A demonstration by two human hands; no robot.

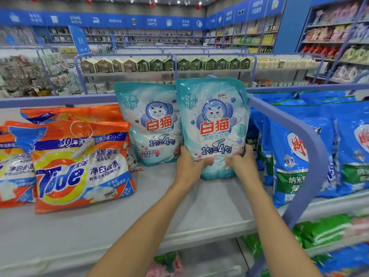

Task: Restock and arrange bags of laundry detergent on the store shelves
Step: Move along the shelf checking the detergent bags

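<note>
We grip the teal bag (214, 120) with our left hand (187, 165) and right hand (242, 162) curled round its lower corners, seemingly to steady it upright on the shelf (139, 216), label outward, between its twin (151, 124) and the rail (279, 120).

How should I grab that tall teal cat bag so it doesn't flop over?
Hold the upright teal plastic cat pouch low, at its bulging bottom corners, coming from the front, as the left hand and right hand do. Its weight probably sits there; the top looks flat.
</note>
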